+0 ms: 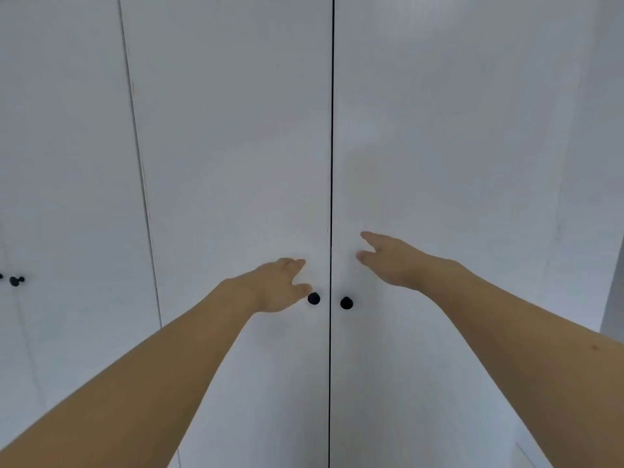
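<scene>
Two tall white cabinet doors fill the head view, the left door and the right door, meeting at a dark vertical gap. Each carries a small round black knob, the left knob and the right knob, close to the gap. My left hand lies with relaxed fingers against the left door, its thumb just left of the left knob. My right hand reaches to the right door above the right knob, fingers extended. Neither hand holds anything.
Further left stands another white door with a black knob near the frame's left edge. A white wall or side panel borders the cabinet on the right.
</scene>
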Action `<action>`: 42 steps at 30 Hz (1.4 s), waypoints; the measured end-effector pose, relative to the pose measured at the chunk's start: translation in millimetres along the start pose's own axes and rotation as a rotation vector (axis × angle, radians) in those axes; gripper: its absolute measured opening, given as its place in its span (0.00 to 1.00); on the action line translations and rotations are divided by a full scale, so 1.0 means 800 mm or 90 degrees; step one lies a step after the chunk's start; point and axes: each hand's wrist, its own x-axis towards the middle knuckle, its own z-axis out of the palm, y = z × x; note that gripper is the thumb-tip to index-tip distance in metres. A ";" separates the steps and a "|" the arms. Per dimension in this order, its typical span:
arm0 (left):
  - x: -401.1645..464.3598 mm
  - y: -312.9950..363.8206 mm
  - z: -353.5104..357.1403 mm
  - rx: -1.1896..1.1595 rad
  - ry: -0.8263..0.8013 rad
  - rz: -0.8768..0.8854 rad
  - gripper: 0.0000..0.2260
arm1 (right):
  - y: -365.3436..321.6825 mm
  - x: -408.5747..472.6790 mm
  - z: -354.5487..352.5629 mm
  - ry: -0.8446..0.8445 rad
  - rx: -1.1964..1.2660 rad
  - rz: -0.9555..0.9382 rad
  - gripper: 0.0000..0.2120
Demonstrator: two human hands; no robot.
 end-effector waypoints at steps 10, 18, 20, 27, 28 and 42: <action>0.059 -0.002 0.063 -0.020 -0.034 0.037 0.22 | -0.011 0.053 0.032 0.135 0.330 0.009 0.21; 0.085 -0.010 0.096 -0.048 0.103 0.039 0.14 | -0.016 0.085 0.056 0.186 0.361 -0.043 0.17; 0.085 -0.007 0.098 -0.048 0.118 0.029 0.14 | -0.018 0.090 0.056 0.190 0.373 -0.044 0.17; 0.073 -0.003 0.111 -0.090 0.196 0.013 0.14 | -0.011 0.095 0.064 0.172 0.379 -0.087 0.19; 0.070 -0.003 0.113 -0.097 0.206 0.011 0.12 | -0.010 0.097 0.067 0.159 0.381 -0.090 0.19; -0.015 0.008 0.175 0.419 0.394 0.192 0.19 | -0.014 0.093 0.072 0.026 0.556 -0.097 0.08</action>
